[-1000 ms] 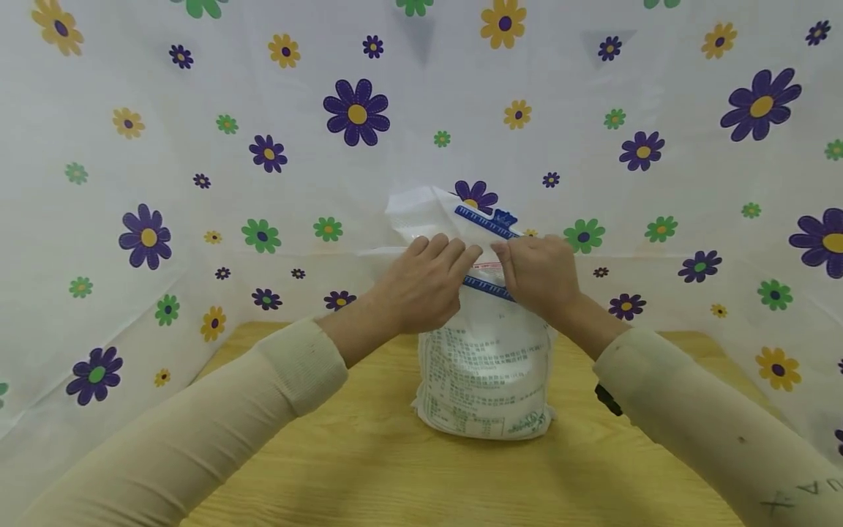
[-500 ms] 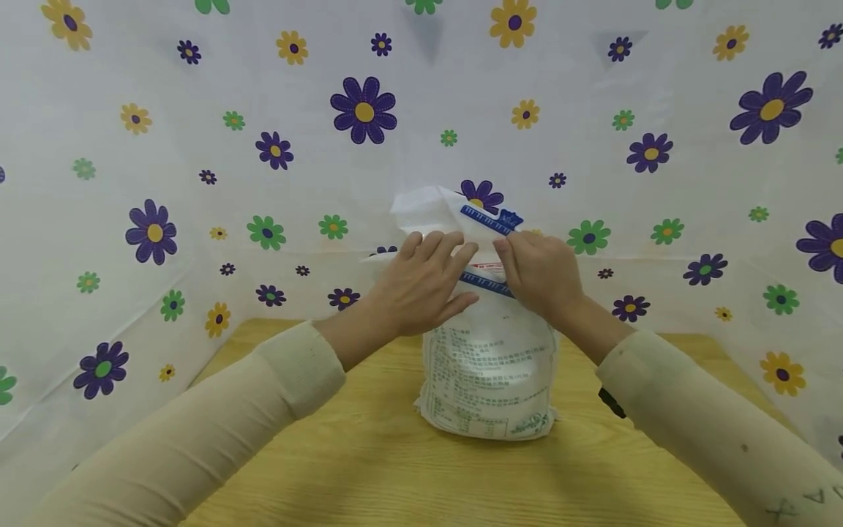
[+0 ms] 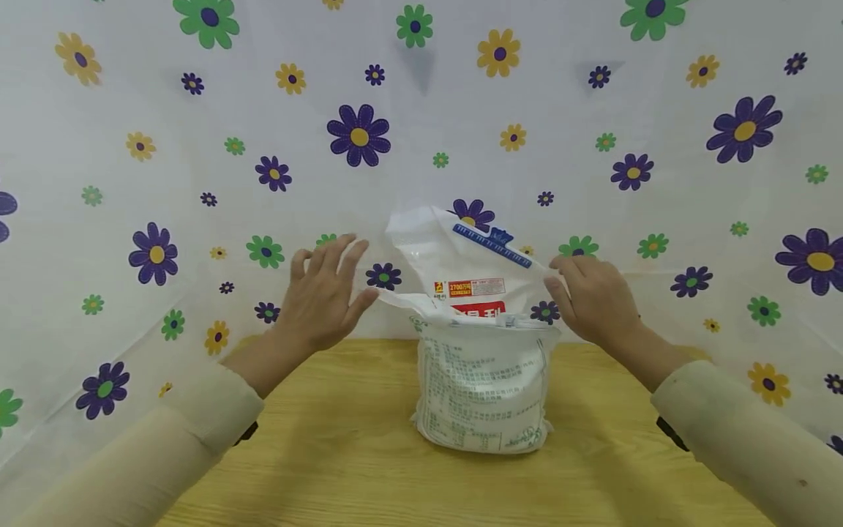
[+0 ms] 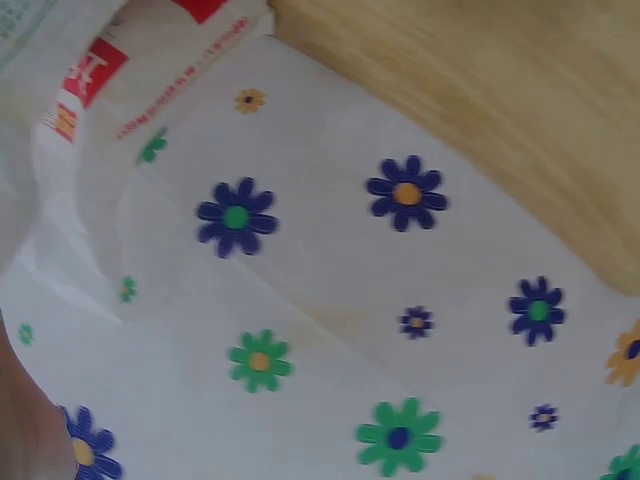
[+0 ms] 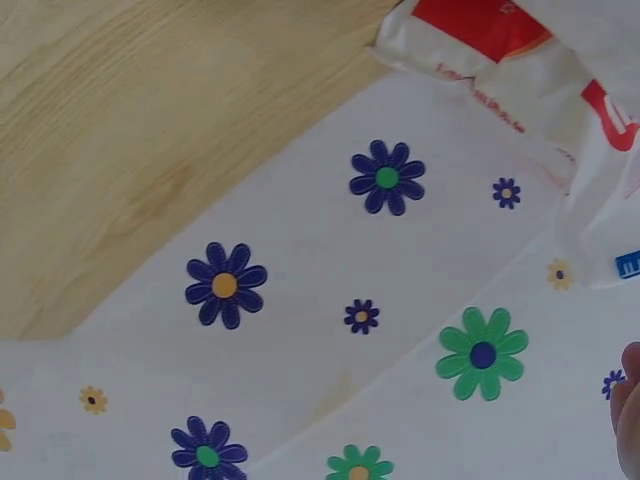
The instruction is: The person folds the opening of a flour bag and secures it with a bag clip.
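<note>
A full white bag [image 3: 484, 395] with green print stands upright on the table in the head view, its top spread open. The taller back panel [image 3: 470, 256] carries red print and a blue strip; the front edge sags lower. My left hand [image 3: 319, 296] is left of the bag with fingers spread, thumb tip right at the corner of the front edge. At the back panel's right corner is my right hand [image 3: 593, 304], fingers loosely bent. The right wrist view shows those fingertips [image 5: 627, 420] below the blue strip. The bag's contents are hidden.
The bag stands on a wooden table [image 3: 342, 439]. Behind and beside it hangs a white sheet [image 3: 421, 95] with purple, green and yellow flowers, meeting the table's back edge.
Both hands were together at the bag's top; they have moved apart, left hand leftward and right hand rightward. The front edge has dropped, and red print inside the back panel now shows.
</note>
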{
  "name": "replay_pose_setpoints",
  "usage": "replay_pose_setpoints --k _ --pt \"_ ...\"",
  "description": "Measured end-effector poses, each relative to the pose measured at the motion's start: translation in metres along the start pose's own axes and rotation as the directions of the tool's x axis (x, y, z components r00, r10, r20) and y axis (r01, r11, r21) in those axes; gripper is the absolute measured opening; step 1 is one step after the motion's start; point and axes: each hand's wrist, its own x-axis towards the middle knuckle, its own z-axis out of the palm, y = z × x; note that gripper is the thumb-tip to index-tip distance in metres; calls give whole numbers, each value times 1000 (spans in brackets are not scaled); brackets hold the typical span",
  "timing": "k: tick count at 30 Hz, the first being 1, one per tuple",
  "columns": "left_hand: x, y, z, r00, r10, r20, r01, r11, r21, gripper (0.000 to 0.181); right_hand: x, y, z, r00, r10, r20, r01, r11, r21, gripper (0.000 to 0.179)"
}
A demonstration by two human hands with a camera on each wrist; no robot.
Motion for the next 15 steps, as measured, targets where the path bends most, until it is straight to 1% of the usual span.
replay_pose_setpoints --k 3,6,8,12,15 --pt "-11 -15 1 997 -74 -5 74 997 -33 83 -7 14 -5 1000 3 15 -2 1000 -31 35" --pt "-26 -25 4 989 -146 18 146 987 -64 74 -16 23 -7 1000 13 22 -12 999 -36 33" --pt "-36 -29 7 983 -180 42 183 980 -74 70 -24 27 -5 999 21 27 -20 999 -33 33" --pt "-54 -35 16 972 -219 80 224 973 -59 66 -41 31 0 999 28 24 -27 999 -26 34" --pt "-63 -38 24 965 -240 101 246 968 -45 64 -54 33 2 998 43 46 -42 999 -19 35"
